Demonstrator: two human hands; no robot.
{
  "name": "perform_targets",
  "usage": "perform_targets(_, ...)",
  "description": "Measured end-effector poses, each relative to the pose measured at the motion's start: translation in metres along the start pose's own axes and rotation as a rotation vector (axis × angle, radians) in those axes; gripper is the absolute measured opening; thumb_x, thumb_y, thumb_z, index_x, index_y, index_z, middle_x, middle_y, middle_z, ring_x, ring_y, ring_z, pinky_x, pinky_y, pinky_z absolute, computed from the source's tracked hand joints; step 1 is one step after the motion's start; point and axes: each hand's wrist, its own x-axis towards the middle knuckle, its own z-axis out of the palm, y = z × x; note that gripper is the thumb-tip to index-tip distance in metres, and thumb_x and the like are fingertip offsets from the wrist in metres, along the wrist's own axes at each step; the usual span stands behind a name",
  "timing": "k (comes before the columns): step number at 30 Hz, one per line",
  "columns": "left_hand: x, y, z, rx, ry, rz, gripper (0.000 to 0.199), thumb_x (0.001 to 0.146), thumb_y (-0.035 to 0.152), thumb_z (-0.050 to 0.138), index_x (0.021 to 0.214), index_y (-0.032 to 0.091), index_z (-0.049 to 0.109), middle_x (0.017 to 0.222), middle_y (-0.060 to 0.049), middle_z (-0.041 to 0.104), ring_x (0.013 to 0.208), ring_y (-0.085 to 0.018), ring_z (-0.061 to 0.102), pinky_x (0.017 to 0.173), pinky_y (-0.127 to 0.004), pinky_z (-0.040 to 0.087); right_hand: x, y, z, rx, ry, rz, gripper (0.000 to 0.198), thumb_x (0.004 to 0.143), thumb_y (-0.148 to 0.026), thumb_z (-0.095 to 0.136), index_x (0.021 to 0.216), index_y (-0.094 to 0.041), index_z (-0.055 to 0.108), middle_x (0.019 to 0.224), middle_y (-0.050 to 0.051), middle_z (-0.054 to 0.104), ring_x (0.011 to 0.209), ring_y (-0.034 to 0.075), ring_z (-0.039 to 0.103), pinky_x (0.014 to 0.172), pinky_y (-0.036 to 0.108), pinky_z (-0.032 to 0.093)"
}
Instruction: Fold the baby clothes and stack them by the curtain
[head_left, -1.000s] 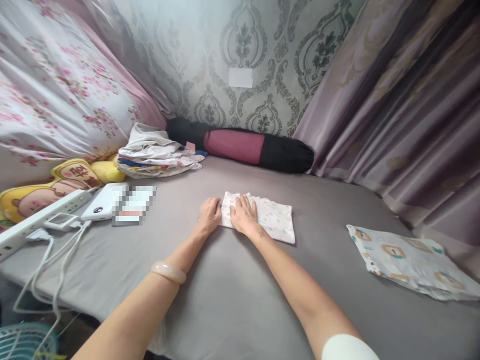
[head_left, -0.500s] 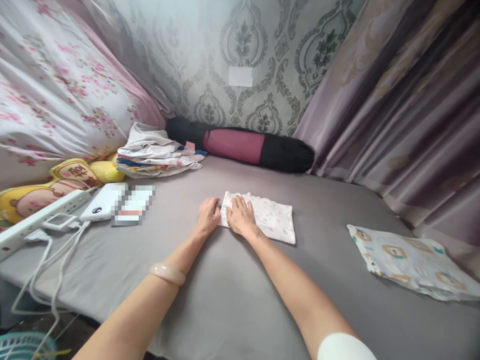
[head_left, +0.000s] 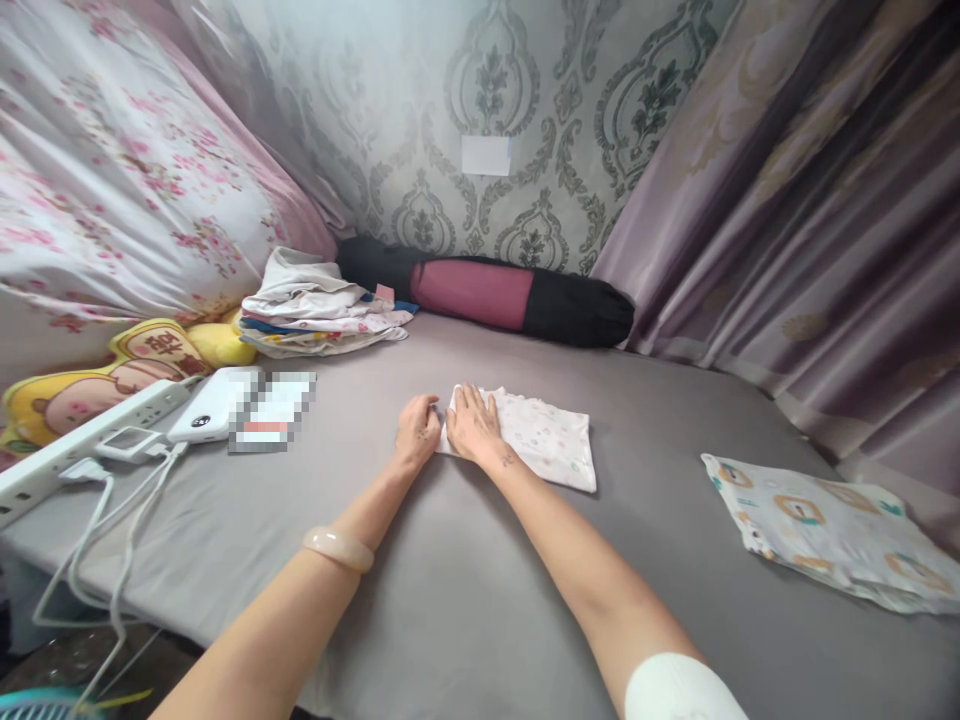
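A folded white garment (head_left: 551,435) with a small pastel print and a wavy far edge lies flat on the grey sheet. My right hand (head_left: 472,425) rests palm down on its left part, fingers stretched out and covering some of the print. At the garment's left edge, my left hand (head_left: 418,430) has its fingers curled, with the thumb side toward the cloth. Those fingers appear to grip the edge, though their tips are partly hidden.
Another folded cloth (head_left: 832,530) with lion prints lies at right. A clothes pile (head_left: 322,310) sits back left beside a long black and maroon roll (head_left: 472,293). At left are a power strip (head_left: 97,450), a white power bank (head_left: 214,405), cables and a yellow plush (head_left: 82,395).
My right hand has slid a little left along the garment, closer to my left hand. The left hand stays at the garment's edge. The view has shifted slightly.
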Motion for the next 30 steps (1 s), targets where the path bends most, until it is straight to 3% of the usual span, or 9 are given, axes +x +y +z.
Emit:
perform_targets(13, 0.001, -0.001, 0.0, -0.015, -0.001, -0.071, 0.028, 0.083, 0.012, 0.038, 0.098, 0.016, 0.062, 0.101, -0.011, 0.069, 0.101, -0.022, 0.064, 0.093, -0.039, 0.05, 0.008, 0.003, 0.013, 0.023, -0.007, 0.011, 0.058, 0.098, -0.033, 0.025, 0.149, -0.006, 0.031, 0.156, 0.014, 0.029, 0.145, 0.025, 0.021, 0.117, 0.046, 0.011)
perform_targets(22, 0.0, 0.002, -0.002, -0.047, 0.018, -0.067, 0.027, 0.084, 0.015, 0.04, 0.097, 0.018, 0.064, 0.099, -0.01, 0.07, 0.098, -0.022, 0.064, 0.092, -0.039, 0.051, -0.013, -0.009, 0.006, 0.014, -0.028, -0.039, 0.059, 0.099, -0.035, 0.022, 0.148, -0.003, 0.031, 0.158, 0.016, 0.022, 0.146, 0.026, 0.018, 0.118, 0.046, 0.01)
perform_targets(30, 0.0, 0.006, -0.005, -0.033, 0.008, -0.049, 0.027, 0.086, 0.017, 0.04, 0.098, 0.019, 0.064, 0.099, -0.009, 0.07, 0.098, -0.021, 0.064, 0.091, -0.037, 0.051, -0.021, -0.012, 0.014, -0.021, 0.01, -0.037, 0.057, 0.1, -0.032, 0.021, 0.148, -0.005, 0.033, 0.157, 0.015, 0.026, 0.146, 0.024, 0.018, 0.118, 0.044, 0.006)
